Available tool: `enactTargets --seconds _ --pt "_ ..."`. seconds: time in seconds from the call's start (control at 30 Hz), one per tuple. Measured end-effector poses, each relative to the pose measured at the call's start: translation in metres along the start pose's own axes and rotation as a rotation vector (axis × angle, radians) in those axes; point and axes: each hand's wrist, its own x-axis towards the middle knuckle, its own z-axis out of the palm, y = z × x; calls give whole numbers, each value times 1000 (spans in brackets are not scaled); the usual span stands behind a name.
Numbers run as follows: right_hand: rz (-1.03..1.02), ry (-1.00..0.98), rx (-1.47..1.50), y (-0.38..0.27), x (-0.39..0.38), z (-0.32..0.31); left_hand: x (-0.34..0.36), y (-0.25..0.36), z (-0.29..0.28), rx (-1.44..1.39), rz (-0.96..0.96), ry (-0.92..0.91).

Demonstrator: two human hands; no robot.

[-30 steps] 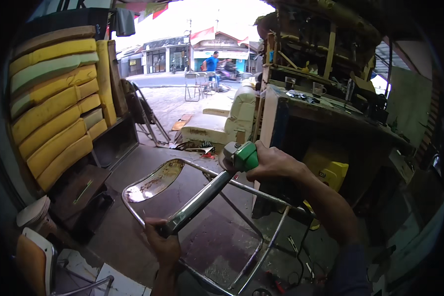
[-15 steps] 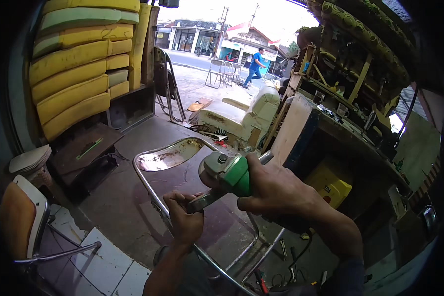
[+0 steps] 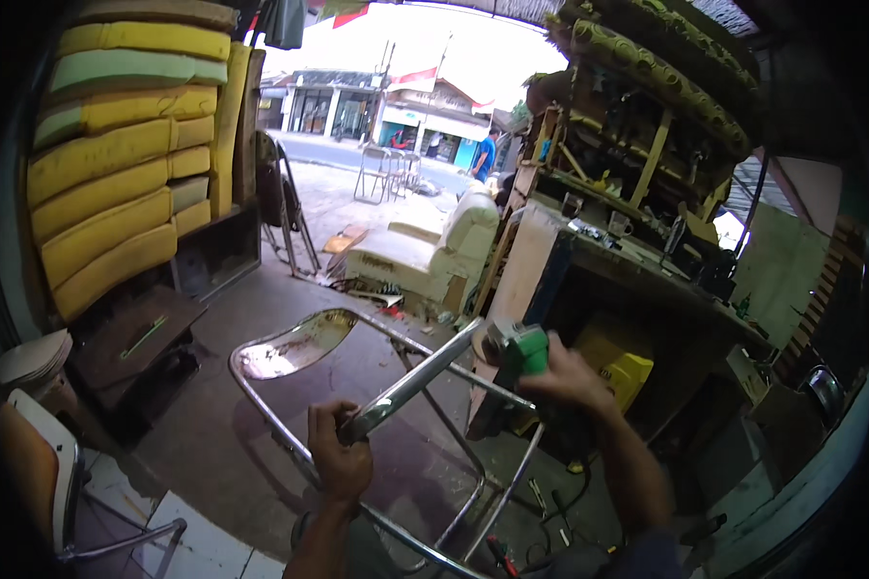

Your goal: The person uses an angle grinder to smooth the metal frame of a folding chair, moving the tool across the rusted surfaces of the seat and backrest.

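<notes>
In front of me stands a bare chrome chair frame [image 3: 278,427] of bent tubing, with a rust-spotted metal back panel [image 3: 299,349] at its far side. My left hand [image 3: 342,461] is closed round the near end of a shiny metal bar [image 3: 420,379], which slants up and away to the right above the frame. To the right of the bar's far end, my right hand [image 3: 572,374] grips a green angle grinder [image 3: 525,351] with a grey metal head. The grinder is apart from the bar. Motion smears that hand somewhat, and its palm side is hidden.
Yellow foam pads [image 3: 116,154] are stacked at the left. A worn white armchair [image 3: 420,246] stands ahead, beside a cluttered workbench [image 3: 666,261]. Hand tools [image 3: 500,555] and cables lie on the floor below right. A person in blue [image 3: 485,159] is outside.
The grinder has moved right, off the metal bar, so the bar's length now shows. My left hand keeps its hold. The whole view has swung slightly to the right.
</notes>
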Motion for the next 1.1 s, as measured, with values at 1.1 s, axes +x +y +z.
enactTargets --seconds 1.1 --pt "-25 687 1168 143 -155 -66 -33 153 65 397 606 -64"
